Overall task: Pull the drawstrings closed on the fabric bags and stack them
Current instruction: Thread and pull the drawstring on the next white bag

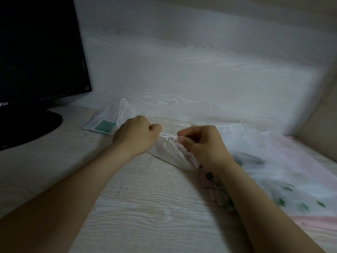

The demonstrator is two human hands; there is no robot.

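One bag is in play right now, a small white fabric bag [170,152] lying on the wooden desk [138,198] between the two hands; its mouth is already bunched tight into pleats, so I'd call this cinch nearly finished. Left hand [135,136] is fisted around one end of the drawstring [166,136], right hand [202,143] pinches the other end at the gathered neck, cord taut between them. Behind the left hand lies another sheer bag [116,115] with a loose cord trailing and a green card inside; whether it is drawn shut I cannot tell. Off to the right sprawls a heap of filmy bags [273,161], pink and green print showing through, one cord lying slack along its far edge; those look like work left, and no tidy stack shows yet. Room-wise: open desk near the forearms; a monitor [40,52] and its base crowd the left, the wall panel closes the back, the heap fills the right.
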